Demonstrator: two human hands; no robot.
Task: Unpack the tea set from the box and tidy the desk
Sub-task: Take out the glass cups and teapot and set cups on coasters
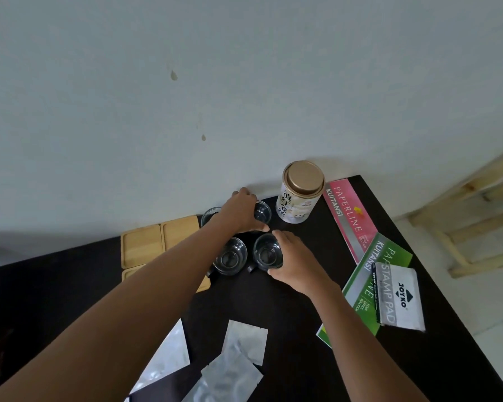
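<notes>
Right cup (pixel 267 253): frame centre on the dark surface (pixel 317 329), my right grip (pixel 295 262) curled around its side.
Rear cup (pixel 262 213): just above, my left grip (pixel 241 213) closed over its rim.
Third cup (pixel 230 255): left of the right cup.
Tin (pixel 299 192): upper right, upright.
Wooden coasters (pixel 160 239): left.

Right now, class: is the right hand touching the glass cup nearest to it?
Touching. The head view shows the right hand wrapped around the glass cup, thumb and fingertips pressed against its rim and side with no gap.
</notes>
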